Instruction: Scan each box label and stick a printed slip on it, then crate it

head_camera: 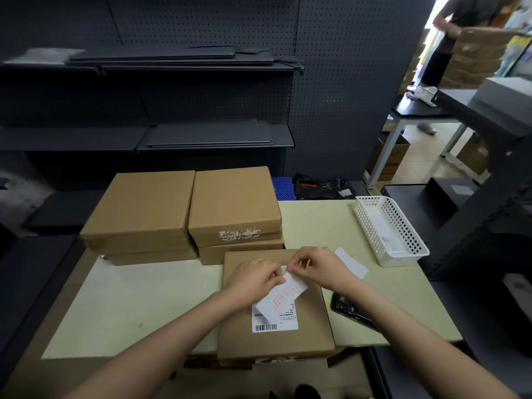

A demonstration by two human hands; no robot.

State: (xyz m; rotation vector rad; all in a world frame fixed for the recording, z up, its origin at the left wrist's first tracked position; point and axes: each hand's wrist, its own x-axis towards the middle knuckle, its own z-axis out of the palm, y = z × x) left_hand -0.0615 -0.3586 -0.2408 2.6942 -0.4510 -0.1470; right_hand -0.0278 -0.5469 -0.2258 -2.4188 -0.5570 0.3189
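Pinching both hands [283, 273] on a slip [283, 295], its long axis slanting across the box [311, 326].

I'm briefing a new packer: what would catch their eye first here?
Both hands, left and right, pinch a red-printed slip over the labelled box at the table's near edge. Behind it stand stacked boxes, and a white basket sits at the right.

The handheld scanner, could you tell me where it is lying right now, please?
In the head view the handheld scanner lies on the table just right of the box being labelled, partly under the right forearm.
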